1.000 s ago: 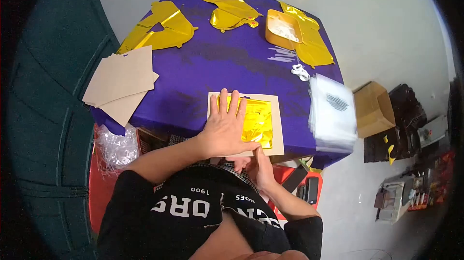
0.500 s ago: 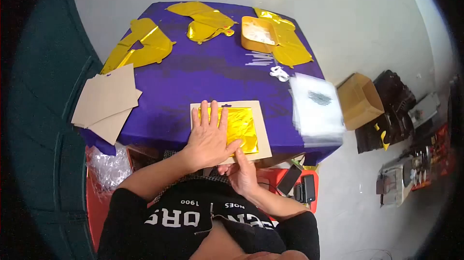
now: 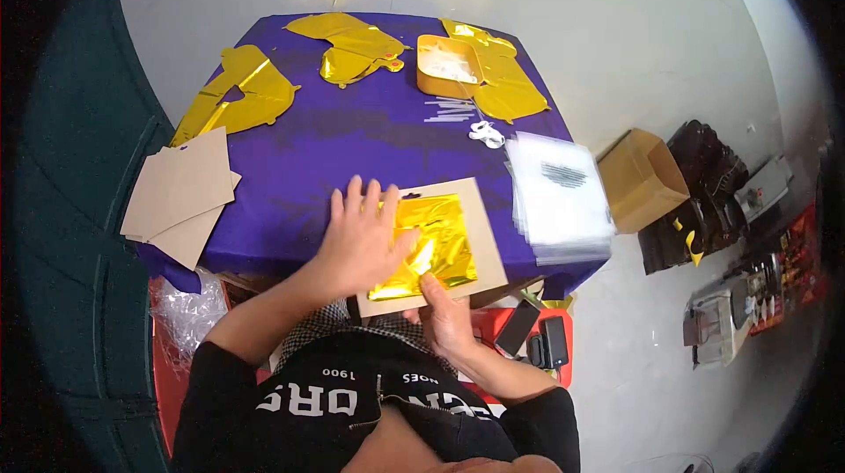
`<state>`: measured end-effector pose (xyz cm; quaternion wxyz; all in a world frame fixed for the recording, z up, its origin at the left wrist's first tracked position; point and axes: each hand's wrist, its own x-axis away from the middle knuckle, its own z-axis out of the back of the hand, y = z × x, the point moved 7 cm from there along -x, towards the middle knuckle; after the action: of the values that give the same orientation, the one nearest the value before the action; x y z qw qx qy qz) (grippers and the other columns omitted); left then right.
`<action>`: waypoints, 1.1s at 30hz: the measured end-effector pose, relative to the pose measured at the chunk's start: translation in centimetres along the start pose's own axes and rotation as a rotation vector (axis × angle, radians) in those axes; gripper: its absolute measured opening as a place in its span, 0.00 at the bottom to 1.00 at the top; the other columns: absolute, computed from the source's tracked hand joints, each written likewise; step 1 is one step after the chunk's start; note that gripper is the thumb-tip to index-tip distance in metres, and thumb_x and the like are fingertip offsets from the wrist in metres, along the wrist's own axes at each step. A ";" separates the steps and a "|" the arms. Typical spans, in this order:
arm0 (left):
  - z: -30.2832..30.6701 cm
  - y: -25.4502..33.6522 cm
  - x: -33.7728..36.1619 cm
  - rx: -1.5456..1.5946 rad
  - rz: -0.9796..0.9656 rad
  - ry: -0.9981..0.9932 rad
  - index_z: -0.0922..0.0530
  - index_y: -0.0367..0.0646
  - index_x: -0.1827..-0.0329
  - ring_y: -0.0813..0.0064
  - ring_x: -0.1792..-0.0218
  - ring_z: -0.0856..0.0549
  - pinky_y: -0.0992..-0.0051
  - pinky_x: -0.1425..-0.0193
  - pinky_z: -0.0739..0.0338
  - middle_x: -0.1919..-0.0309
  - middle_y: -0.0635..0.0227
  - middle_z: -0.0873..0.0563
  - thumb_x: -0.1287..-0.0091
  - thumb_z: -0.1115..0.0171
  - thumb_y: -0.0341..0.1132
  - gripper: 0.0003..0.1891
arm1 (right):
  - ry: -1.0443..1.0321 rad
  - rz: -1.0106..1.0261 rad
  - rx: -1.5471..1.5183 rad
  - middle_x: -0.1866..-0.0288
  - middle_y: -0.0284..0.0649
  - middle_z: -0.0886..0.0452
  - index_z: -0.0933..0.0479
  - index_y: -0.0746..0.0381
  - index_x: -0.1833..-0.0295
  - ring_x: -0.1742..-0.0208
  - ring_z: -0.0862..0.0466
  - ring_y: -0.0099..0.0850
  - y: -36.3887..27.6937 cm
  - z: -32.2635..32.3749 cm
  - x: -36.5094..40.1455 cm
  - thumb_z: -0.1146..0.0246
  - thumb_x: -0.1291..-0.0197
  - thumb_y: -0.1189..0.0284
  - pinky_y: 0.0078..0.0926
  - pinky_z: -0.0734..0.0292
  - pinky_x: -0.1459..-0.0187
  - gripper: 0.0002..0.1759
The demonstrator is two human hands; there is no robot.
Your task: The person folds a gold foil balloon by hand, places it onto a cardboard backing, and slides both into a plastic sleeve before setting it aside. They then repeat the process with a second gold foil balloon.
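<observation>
A folded gold foil balloon point(image 3: 447, 240) lies on a tan cardboard card point(image 3: 482, 235) with a dark hanging slot, at the table's near edge. My left hand point(image 3: 356, 240) rests over the left side of the foil, fingers stretched and apart. At the near edge, my right hand point(image 3: 444, 319) grips the card, its thumb on top of the foil; the fingers underneath are mostly hidden. More flat gold foil balloons lie at the back of the table, among them one on the left point(image 3: 255, 81) and one in the middle point(image 3: 348, 46).
A purple cloth point(image 3: 290, 156) covers the table. Blank cards point(image 3: 180, 183) lie left, clear plastic bags point(image 3: 563, 196) right. An orange tub point(image 3: 449, 86) holds white items, with thin strips and white ribbon point(image 3: 487, 134) nearby. A cardboard box point(image 3: 642, 183) stands right; phones point(image 3: 518, 328) lie on a red stool.
The card with the foil has come nearer my body and tilted slightly. My left hand has slid left, uncovering more foil. My right thumb now presses on the foil's near edge.
</observation>
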<state>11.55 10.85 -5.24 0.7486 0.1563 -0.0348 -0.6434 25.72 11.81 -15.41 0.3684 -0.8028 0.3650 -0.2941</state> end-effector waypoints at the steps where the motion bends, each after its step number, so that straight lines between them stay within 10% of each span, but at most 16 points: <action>1: 1.0 -0.3 -0.8 0.023 0.006 0.044 0.38 0.31 0.30 0.36 0.28 0.43 0.42 0.26 0.52 0.29 0.39 0.38 0.28 0.51 0.47 0.32 | 0.017 0.019 0.040 0.55 0.39 0.18 0.32 0.62 0.39 0.72 0.18 0.25 -1.1 0.8 0.0 0.42 0.31 0.69 0.17 0.24 0.78 0.18; 5: 4.0 -1.3 -4.7 0.073 0.016 0.379 0.28 0.32 0.37 0.43 0.30 0.36 0.49 0.26 0.46 0.36 0.43 0.27 0.30 0.45 0.47 0.28 | 0.161 0.196 -0.030 0.58 0.40 0.20 0.31 0.63 0.43 0.71 0.20 0.27 -6.5 4.0 -0.5 0.43 0.32 0.72 0.22 0.25 0.78 0.15; 14: -1.0 7.9 -16.4 0.117 -0.458 0.062 0.18 0.33 0.60 0.46 0.38 0.27 0.57 0.34 0.32 0.53 0.49 0.18 0.40 0.36 0.38 0.14 | 0.585 0.936 -0.269 0.52 0.36 0.19 0.27 0.64 0.43 0.63 0.22 0.22 -22.3 11.5 3.8 0.44 0.28 0.64 0.19 0.32 0.69 0.16; 16: -3.4 11.5 -18.1 0.120 -0.645 0.159 0.19 0.34 0.63 0.46 0.38 0.27 0.57 0.33 0.33 0.55 0.49 0.19 0.41 0.35 0.37 0.12 | 0.397 1.057 -0.161 0.52 0.37 0.19 0.27 0.65 0.43 0.63 0.22 0.22 -24.1 13.5 4.8 0.44 0.28 0.65 0.18 0.33 0.70 0.17; 20: -8.2 18.6 -21.2 0.165 -0.873 0.159 0.19 0.33 0.60 0.48 0.35 0.30 0.59 0.31 0.34 0.49 0.50 0.21 0.43 0.33 0.39 0.16 | 0.507 1.102 -0.170 0.52 0.38 0.19 0.26 0.66 0.44 0.63 0.22 0.23 -24.5 15.1 5.2 0.42 0.29 0.66 0.18 0.32 0.70 0.16; 25: -13.3 19.7 -22.4 0.203 -0.694 0.038 0.26 0.39 0.37 0.52 0.32 0.34 0.54 0.30 0.40 0.38 0.52 0.29 0.37 0.37 0.48 0.29 | 0.572 1.077 -0.195 0.52 0.38 0.18 0.25 0.66 0.45 0.62 0.21 0.22 -24.1 17.1 4.6 0.41 0.30 0.66 0.18 0.32 0.70 0.16; 33: -13.8 19.7 -22.7 0.209 -0.683 0.078 0.23 0.42 0.41 0.57 0.35 0.31 0.56 0.32 0.37 0.42 0.58 0.26 0.37 0.37 0.44 0.24 | 0.643 1.062 -0.228 0.57 0.39 0.19 0.26 0.67 0.46 0.70 0.25 0.23 -23.9 18.0 3.3 0.41 0.30 0.66 0.19 0.34 0.72 0.16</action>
<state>29.95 37.99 -9.45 0.4713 0.2593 -0.0175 -0.8428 49.72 26.98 -5.46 0.2484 -0.4176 0.8354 -0.2569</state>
